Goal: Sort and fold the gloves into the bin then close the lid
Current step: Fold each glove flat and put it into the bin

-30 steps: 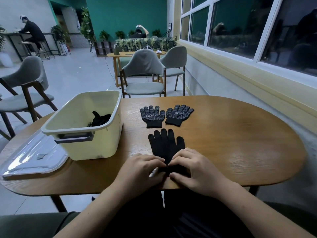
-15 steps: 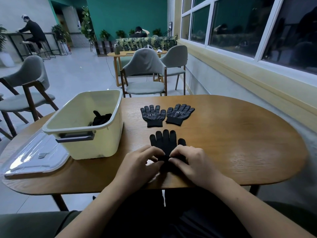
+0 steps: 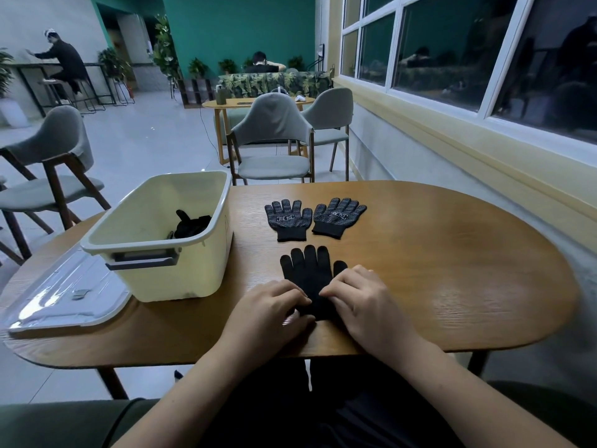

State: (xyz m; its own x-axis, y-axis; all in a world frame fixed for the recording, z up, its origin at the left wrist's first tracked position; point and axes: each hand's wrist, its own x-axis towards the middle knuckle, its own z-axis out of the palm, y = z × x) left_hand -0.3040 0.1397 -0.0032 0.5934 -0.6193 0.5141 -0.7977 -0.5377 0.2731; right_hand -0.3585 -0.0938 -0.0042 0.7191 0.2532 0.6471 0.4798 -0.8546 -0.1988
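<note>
A plain black glove (image 3: 307, 270) lies flat on the wooden table (image 3: 445, 273) right in front of me, fingers pointing away. My left hand (image 3: 268, 312) and my right hand (image 3: 361, 302) sit on its cuff end with curled fingers pinching the fabric; the cuff itself is hidden under them. Beyond it lie two black dotted gloves, one on the left (image 3: 287, 219) and one on the right (image 3: 337, 216), side by side and palm up. The cream bin (image 3: 181, 276) stands open at the left with a black glove (image 3: 192, 224) inside. Its clear lid (image 3: 64, 295) lies flat left of the bin.
The table's right half is bare wood up to its rounded edge. Grey chairs (image 3: 274, 137) stand behind the table and one (image 3: 51, 163) at the far left. Windows and a wall run along the right. Two people sit far back in the room.
Both hands have slid a little forward along the plain glove from its cuff end, bunching the fabric. The dotted gloves, bin and lid have not moved.
</note>
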